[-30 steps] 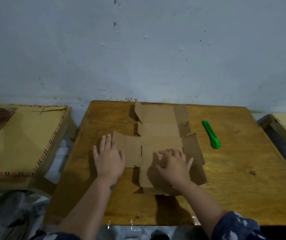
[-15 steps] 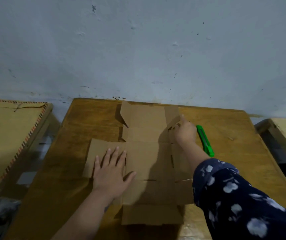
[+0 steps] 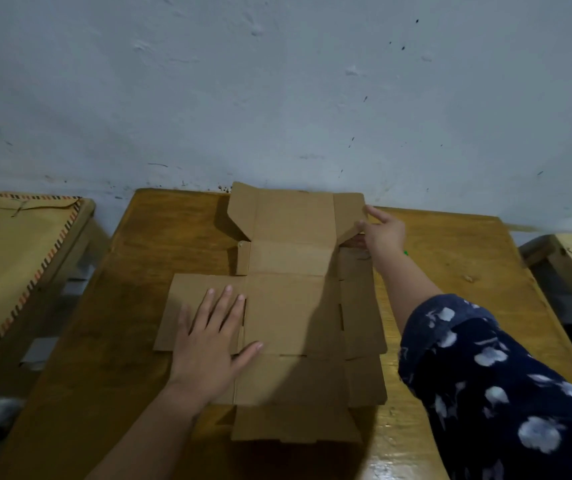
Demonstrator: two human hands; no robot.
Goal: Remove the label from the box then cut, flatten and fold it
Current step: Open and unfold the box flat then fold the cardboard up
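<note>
The right hand (image 3: 383,233), pinching the far flap, hides the knife; the left hand (image 3: 208,344) lies spread on the box (image 3: 291,313), lengthwise toward the wall.

Scuffed pale wall (image 3: 277,98) behind a wooden table (image 3: 450,258), dim light.

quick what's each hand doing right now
Left hand: open, flat on the cardboard.
Right hand: gripping the far right flap.
</note>
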